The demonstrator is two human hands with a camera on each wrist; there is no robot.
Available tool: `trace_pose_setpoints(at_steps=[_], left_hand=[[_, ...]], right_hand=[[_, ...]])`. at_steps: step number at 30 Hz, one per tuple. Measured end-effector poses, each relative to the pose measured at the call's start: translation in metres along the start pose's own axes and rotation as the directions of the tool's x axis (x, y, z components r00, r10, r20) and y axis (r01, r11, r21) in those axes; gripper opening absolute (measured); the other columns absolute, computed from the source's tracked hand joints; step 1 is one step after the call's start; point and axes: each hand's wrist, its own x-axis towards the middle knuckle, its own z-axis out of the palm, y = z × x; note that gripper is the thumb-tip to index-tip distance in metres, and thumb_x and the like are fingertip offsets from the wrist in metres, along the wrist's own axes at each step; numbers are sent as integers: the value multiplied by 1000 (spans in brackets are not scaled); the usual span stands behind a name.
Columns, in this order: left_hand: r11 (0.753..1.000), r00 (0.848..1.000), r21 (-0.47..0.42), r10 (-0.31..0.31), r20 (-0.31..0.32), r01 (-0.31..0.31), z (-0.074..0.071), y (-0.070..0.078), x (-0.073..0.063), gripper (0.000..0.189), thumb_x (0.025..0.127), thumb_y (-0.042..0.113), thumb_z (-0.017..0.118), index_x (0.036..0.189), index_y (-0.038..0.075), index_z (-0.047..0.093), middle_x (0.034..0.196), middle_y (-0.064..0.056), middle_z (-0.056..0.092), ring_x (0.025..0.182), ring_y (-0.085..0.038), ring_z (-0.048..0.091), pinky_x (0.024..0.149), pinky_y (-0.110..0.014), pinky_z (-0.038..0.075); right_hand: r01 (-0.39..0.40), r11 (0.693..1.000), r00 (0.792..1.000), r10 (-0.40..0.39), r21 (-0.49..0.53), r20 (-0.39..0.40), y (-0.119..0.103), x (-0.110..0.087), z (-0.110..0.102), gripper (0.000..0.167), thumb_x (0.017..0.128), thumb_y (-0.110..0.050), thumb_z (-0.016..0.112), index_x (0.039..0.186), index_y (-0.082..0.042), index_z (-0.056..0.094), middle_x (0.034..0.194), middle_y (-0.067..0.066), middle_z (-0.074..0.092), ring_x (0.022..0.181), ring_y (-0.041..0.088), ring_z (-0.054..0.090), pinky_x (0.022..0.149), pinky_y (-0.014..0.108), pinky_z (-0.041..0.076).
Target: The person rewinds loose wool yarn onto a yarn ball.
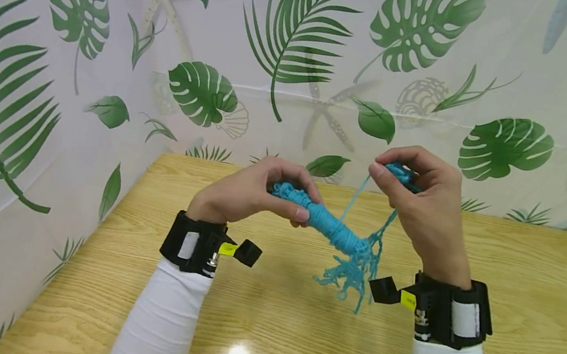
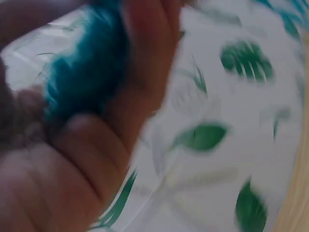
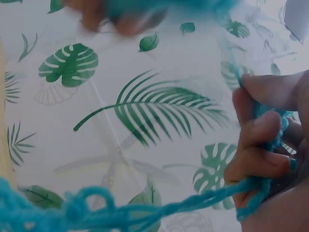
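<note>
the yarn bundle, probably light, soft and best held round its wound middle, is hanging above the table, the left hand gripping its left part, the right hand pinching a strand and gathered yarn at right.

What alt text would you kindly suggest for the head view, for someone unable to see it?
The left hand grips a wound blue yarn bundle above a wooden table, while the right hand holds more yarn, with a strand linking both. Loose loops dangle from the bundle's lower end; behind is a leaf-patterned backdrop.
</note>
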Motion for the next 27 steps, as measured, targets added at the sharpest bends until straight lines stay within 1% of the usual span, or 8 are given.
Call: trace_pose_setpoints(at_steps=[5, 7, 10, 15, 19, 23, 25, 27], left_hand=[[904, 970, -367, 164, -178, -220, 12, 3, 8, 29, 91, 14, 79, 119, 8, 72, 113, -14, 62, 89, -24, 68, 86, -33, 55], [946, 901, -179, 181, -394, -269, 18, 2, 13, 28, 93, 5, 76, 121, 2, 72, 117, -15, 64, 89, -19, 67, 85, -29, 55], [986, 822, 156, 132, -554, -54, 19, -1, 17, 24, 94, -1, 71, 118, -4, 72, 114, -14, 68, 87, -19, 67, 79, -29, 55], [995, 973, 89, -32, -229, 54, 10, -1, 11, 20, 91, 4, 77, 110, -2, 75, 100, -14, 69, 82, -25, 68, 77, -35, 57], [938, 990, -337, 36, -139, -82, 11, 0, 9, 26, 87, 15, 85, 108, 4, 74, 102, -17, 61, 81, -24, 67, 79, -31, 57], [909, 855, -284, 130, -503, -305, 20, -4, 17, 19, 91, 4, 78, 110, 2, 71, 107, -15, 59, 85, -19, 69, 84, -28, 57], [976, 763, -28, 151, -629, -216, 22, -9, 18, 19, 94, -2, 71, 113, -2, 70, 110, -17, 61, 88, -20, 68, 84, -30, 57], [975, 748, 219, 127, -652, 25, 22, -13, 17, 21, 95, -1, 71, 116, -3, 70, 110, -15, 65, 88, -21, 66, 81, -32, 55]], right_hand=[[-34, 985, 984, 63, -169, 169, 1, 1, 3, 10, 95, 5, 68, 104, 3, 70, 87, 5, 64, 64, 19, 49, 57, 26, 41], [19, 965, 975, 40, -261, 219, -4, 1, 7, 9, 94, 3, 70, 102, -1, 72, 85, 3, 65, 63, 19, 51, 56, 26, 43], [89, 946, 977, -22, -313, 212, -11, 1, 10, 4, 94, -2, 73, 98, -4, 73, 82, 1, 67, 61, 18, 52, 56, 25, 43], [46, 968, 996, -27, -245, 81, -10, 1, 3, 8, 94, 2, 72, 101, -1, 73, 90, 1, 68, 64, 17, 51, 59, 24, 42], [-13, 985, 995, 30, -170, 97, -6, 0, 0, 9, 95, 2, 70, 103, 1, 72, 90, 5, 64, 64, 18, 51, 58, 26, 43], [24, 983, 983, 10, -183, 182, -9, -1, 7, 6, 96, 1, 70, 101, -1, 72, 86, 5, 64, 60, 18, 49, 54, 28, 42], [62, 977, 979, -20, -204, 203, -10, -2, 12, 6, 95, 1, 70, 100, -3, 72, 86, 3, 66, 60, 18, 49, 55, 28, 41], [84, 973, 983, -45, -214, 180, -12, -3, 13, 7, 94, 2, 71, 99, -3, 73, 86, 2, 67, 60, 17, 49, 55, 28, 41]])
